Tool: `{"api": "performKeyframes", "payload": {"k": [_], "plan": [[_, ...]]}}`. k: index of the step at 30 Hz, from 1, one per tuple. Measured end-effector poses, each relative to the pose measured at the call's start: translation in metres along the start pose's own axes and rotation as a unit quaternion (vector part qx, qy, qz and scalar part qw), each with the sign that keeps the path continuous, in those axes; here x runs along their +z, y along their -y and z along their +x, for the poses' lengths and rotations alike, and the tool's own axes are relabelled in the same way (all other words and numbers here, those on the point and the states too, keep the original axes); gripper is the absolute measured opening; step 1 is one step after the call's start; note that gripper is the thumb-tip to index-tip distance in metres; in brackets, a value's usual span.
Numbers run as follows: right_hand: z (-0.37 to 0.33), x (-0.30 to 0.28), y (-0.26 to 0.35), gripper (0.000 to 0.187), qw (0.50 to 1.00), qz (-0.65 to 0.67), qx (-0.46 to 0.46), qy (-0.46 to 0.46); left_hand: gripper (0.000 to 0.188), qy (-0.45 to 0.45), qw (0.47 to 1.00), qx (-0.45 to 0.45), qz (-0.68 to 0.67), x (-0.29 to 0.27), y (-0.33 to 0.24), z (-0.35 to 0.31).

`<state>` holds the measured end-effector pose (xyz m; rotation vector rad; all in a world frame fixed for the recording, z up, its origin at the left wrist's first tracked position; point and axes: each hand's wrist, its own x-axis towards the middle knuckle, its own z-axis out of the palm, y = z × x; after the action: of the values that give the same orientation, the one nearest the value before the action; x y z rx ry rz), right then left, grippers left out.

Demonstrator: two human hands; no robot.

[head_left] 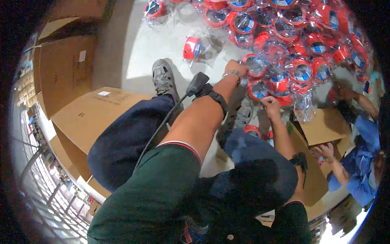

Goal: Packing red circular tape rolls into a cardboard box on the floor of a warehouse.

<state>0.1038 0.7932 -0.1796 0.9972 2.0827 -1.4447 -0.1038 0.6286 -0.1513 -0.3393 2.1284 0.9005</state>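
Many rolls of red tape, each in clear plastic wrap, lie heaped on the floor ahead and to the right. My left hand (235,69) is closed at the left edge of one wrapped roll of red tape (255,66); its fingertips are partly hidden. My right hand (271,107) is pinched at the lower edge of another wrapped roll (258,89), just below the first. A single wrapped roll (192,48) lies apart on the floor, left of the heap. Two more rolls (252,130) show beside my right knee.
An open cardboard box (308,162) stands to my right. A co-worker in blue has one hand (324,152) at it and an arm (362,103) near the heap. Large cardboard boxes (97,116) stand at my left. My shoe (163,81) is on the grey floor.
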Motion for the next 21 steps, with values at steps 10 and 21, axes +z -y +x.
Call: {"api": "performKeyframes", "payload": {"k": [10,21], "plan": [[-0.012,0.009,0.028,0.020,0.932,0.359,0.053,-0.004,0.028,0.041,0.967,0.050,-0.246,-0.033,0.082,0.019],[-0.002,0.009,0.010,0.018,0.929,0.369,0.029,-0.015,0.037,-0.006,0.983,0.037,-0.179,-0.019,0.047,0.006]]}}
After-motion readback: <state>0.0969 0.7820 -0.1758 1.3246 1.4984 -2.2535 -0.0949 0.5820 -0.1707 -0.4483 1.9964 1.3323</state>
